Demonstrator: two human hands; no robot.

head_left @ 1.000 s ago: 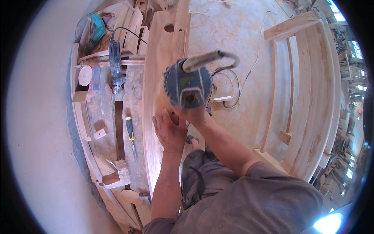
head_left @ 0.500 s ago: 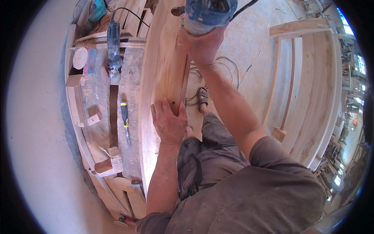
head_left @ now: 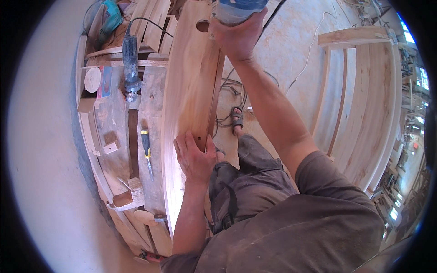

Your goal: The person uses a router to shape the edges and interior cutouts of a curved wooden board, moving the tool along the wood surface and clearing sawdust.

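A long pale wooden board [head_left: 176,91] runs away from me. On its right side lies a narrower wooden strip [head_left: 203,86] with a small dark hole near its close end. My left hand [head_left: 196,159] grips that end, fingers on top and thumb against the right edge. My right hand [head_left: 240,38] is closed around the lower body of a dusty blue power tool [head_left: 236,10] at the board's right edge, near its far end. The tool's upper part is cut off by the picture's edge, and its underside is hidden by my hand.
Left of the board, a workbench [head_left: 152,109] carries an angle grinder [head_left: 131,63], a yellow-and-black screwdriver [head_left: 146,145] and wood offcuts [head_left: 132,195]. Cables [head_left: 232,88] lie on the floor by my foot. A slatted wooden piece [head_left: 371,104] stands at the right.
My right hand has moved the power tool farther along the board's right edge, away from my left hand. My left hand keeps its place on the strip. The view has shifted slightly.
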